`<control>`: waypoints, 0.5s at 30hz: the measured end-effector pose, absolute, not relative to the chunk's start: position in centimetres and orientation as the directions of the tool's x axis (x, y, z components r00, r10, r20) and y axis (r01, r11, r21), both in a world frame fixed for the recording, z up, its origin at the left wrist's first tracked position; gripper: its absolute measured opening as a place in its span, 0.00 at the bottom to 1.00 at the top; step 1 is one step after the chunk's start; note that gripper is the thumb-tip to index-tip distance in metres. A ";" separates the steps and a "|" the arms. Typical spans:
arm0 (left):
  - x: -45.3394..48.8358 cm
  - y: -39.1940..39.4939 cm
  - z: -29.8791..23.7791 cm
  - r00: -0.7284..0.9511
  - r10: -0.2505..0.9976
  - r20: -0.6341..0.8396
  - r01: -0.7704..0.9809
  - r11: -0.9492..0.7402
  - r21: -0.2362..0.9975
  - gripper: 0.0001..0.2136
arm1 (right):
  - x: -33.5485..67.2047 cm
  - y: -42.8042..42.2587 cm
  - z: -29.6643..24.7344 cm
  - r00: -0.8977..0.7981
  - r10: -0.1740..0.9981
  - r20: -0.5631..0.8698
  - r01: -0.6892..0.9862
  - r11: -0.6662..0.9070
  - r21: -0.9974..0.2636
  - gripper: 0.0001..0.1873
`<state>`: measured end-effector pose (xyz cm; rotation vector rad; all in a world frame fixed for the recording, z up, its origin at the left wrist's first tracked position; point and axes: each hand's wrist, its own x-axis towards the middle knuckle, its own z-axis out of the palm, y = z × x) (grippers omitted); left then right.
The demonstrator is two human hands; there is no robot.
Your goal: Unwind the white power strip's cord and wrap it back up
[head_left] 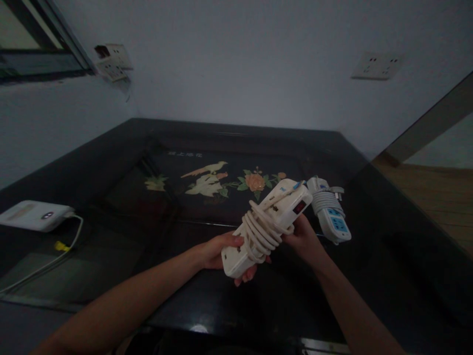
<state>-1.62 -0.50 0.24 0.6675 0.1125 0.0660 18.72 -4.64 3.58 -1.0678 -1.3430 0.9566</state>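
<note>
Here, both hands hold a cream power strip (268,227) above the dark worktop (121,197), its own cord wound around its middle. The left hand (221,254) is closed around the lower end, fingers curling beneath it, and the right hand (305,239) grips the upper part just below the red switch (299,207). Just beside it, on the worktop, lies a second power strip (330,214) with blue sockets. A white device (33,215) with a cable sits at the far left.

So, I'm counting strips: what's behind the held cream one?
A white power strip with blue sockets, cord wrapped round it, on the black table. The cream strip hides the tabletop between.
</note>
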 end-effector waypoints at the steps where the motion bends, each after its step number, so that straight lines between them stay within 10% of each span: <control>1: -1.6 -0.5 0.3 0.992 0.096 -0.080 -0.026 0.786 0.618 0.29 | 18.8 -4.6 3.5 0.028 0.965 0.260 0.067 0.258 -0.964 0.20; 15: -1.6 -0.2 0.8 0.943 0.288 -0.166 -0.090 0.702 0.707 0.27 | 19.4 -4.5 2.4 0.076 0.956 0.284 0.099 0.276 -0.956 0.26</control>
